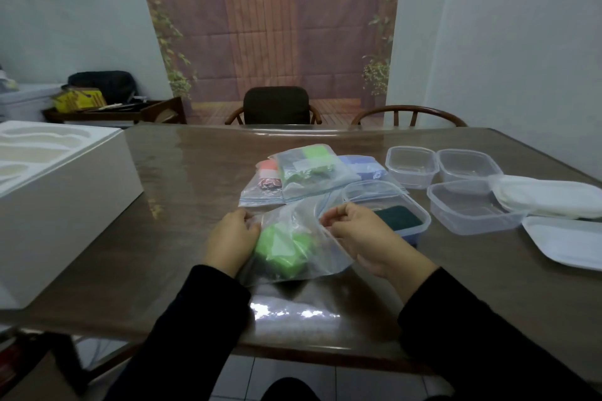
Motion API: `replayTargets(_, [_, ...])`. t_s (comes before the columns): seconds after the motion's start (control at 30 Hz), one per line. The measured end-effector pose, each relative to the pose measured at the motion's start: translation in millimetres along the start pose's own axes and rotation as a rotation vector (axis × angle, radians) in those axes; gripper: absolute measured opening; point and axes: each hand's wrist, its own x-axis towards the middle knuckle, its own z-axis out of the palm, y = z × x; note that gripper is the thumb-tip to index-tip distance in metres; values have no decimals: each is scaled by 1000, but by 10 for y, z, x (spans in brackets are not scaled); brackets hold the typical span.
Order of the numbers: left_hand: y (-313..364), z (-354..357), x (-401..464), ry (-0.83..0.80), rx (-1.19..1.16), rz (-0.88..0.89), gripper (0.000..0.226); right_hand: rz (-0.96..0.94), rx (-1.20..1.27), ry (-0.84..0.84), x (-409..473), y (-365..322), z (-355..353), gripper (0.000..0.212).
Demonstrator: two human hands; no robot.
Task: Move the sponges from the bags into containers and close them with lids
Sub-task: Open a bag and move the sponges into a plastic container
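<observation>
A clear zip bag with a green sponge inside is held above the table, close to me. My left hand grips its left top corner and my right hand pinches its right top corner. Right behind my right hand stands a clear container with a dark green sponge in it. Further back lie bags with a green sponge, an orange sponge and a blue sponge. Three bare containers stand to the right.
White lids are stacked at the right edge, with one lid lying flat in front of them. A large white box fills the table's left side. Two chairs stand behind the far edge.
</observation>
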Motion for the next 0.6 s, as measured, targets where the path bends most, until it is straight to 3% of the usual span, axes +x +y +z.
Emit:
replayTargets(0.13, [20,6,-17,18,51,25,16,-81,-379,-59,97,141,81,13])
replayTargets(0.27, [54,20,-35,22,104,33,17,-59,-574,-79,210,167,188,26])
replayTargets(0.37, [76,22,-44,25,112,30,17,7,-553,-133,180,142,240,52])
replayTargets(0.47, [93,17,-54,27,131,24,18,-7,-448,-137,145,132,254,41])
replayTargets(0.6, [45,6,-34,38,147,40,17,-150,-492,37,37,27,185,33])
